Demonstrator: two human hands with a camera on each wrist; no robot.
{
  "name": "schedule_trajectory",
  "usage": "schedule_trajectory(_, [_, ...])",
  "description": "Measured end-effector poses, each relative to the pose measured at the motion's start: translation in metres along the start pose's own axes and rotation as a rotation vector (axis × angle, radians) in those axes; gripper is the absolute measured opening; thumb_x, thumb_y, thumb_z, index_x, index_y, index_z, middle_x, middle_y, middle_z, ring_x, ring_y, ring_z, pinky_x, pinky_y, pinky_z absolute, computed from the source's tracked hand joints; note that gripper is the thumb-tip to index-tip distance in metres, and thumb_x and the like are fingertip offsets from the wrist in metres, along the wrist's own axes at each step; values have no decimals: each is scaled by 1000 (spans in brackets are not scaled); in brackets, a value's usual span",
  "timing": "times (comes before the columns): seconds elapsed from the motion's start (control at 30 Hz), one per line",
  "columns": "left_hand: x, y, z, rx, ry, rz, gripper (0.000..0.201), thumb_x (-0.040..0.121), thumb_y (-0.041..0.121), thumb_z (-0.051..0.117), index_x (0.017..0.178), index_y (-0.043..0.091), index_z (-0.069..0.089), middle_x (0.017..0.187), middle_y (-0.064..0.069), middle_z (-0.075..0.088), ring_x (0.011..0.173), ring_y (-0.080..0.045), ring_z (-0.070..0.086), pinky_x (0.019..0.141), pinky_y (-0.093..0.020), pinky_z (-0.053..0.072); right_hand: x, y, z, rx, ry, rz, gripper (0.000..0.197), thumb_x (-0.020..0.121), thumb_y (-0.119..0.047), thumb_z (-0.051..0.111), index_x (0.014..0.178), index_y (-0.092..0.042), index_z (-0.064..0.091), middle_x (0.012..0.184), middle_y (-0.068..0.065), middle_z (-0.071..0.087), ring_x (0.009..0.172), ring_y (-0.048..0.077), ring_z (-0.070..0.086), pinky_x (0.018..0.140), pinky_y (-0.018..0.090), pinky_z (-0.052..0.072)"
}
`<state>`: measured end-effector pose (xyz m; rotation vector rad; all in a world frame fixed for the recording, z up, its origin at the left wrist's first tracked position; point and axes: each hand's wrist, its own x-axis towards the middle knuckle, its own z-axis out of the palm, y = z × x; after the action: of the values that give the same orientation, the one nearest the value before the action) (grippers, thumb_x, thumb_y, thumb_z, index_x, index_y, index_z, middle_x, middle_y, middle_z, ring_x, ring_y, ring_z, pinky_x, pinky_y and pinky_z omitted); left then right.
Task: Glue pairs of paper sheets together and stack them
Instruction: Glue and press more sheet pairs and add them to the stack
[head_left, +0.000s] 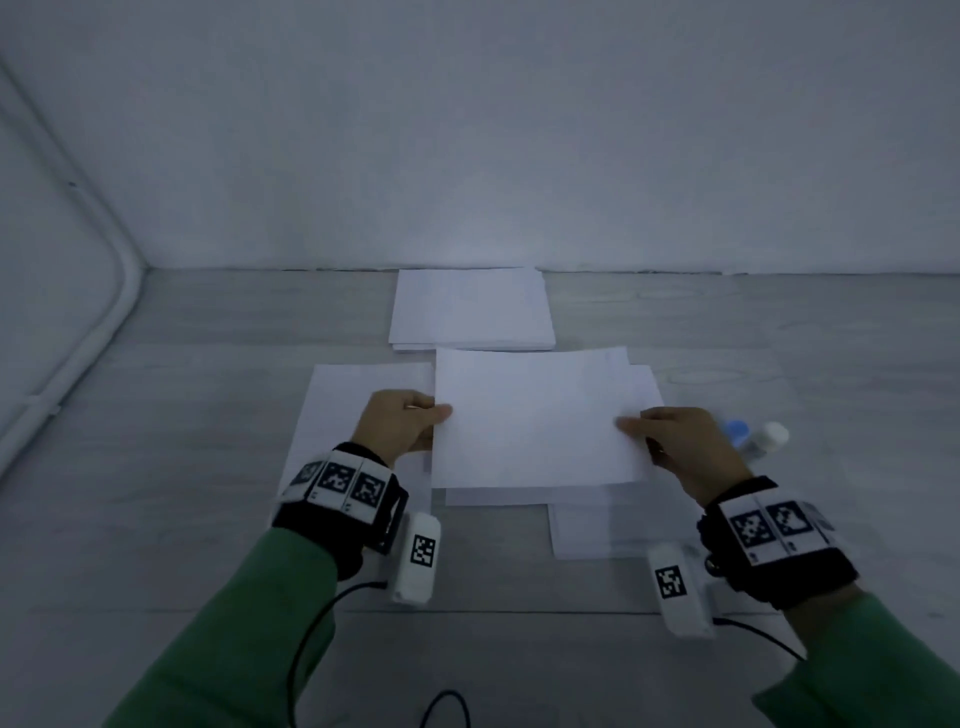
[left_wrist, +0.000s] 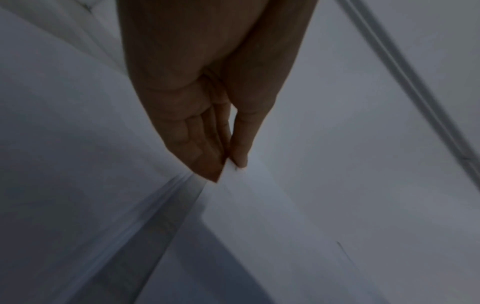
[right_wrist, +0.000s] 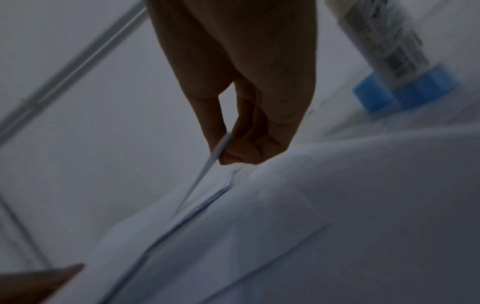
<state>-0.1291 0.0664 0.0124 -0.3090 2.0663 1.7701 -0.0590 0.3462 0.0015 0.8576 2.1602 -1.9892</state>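
Head view: a person's two hands hold one white paper sheet (head_left: 535, 415) just above the grey floor (head_left: 156, 467), over other loose sheets.
Left hand (head_left: 400, 426): pinches the sheet's left edge, thumb on top, fingers (left_wrist: 200, 152) pressed together beneath.
Right hand (head_left: 680, 447): pinches the right edge; in the right wrist view the paper edge (right_wrist: 221, 150) passes between thumb and curled fingers.
Held sheet, position: centre of the scene, covering most of a lower sheet (head_left: 644, 395) that shows at its right and near edges.
Handling, judged: very light, thin and limp; likely to sag or fold if taken by one edge only, and to crease under a hard pinch. Opposite short edges, as held, look like the sound grip points.
Alignment, judged: corners should be matched to the sheet below before pressing flat; whether glue lies on it cannot be told.
Finished stack (head_left: 470, 312): far, against the wall, apart from the held sheet.
Single sheet, left (head_left: 353, 395): flat, partly under the left hand.
Near sheet (head_left: 582, 530): lower right, partly covered.
Glue stick (head_left: 763, 439): right, beside the right hand, with a blue cap (head_left: 736, 431) nearby; somewhat blurred.
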Motion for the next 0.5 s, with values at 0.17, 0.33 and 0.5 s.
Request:
schedule_trajectory(0.17, [11,-10,4,77,44,5,22,86,4,64,103,-10,64,99,-23,66,68,-22,62,64,-26,57,6,5,-7,-116,89,-4,14,79,-2,69,67,-3,64,72,14,64,69,28,60,62,33,54])
schedule_trajectory(0.33, [20,-13,2,277,103,104,19,83,9,69,96,-6,69,75,-11,66,59,-14,56,48,-11,49,7,8,-8,-292,116,-81,18,78,-6,72,63,-5,62,52,8,55,49,18,50,44,22,45])
schedule_trajectory(0.5, [22,-18,0,500,123,185,22,82,16,71,95,-2,71,94,-14,69,83,-18,59,71,-20,43,5,13,-7,-455,117,-116,16,78,-13,73,67,-6,64,57,4,59,52,13,51,50,20,38])
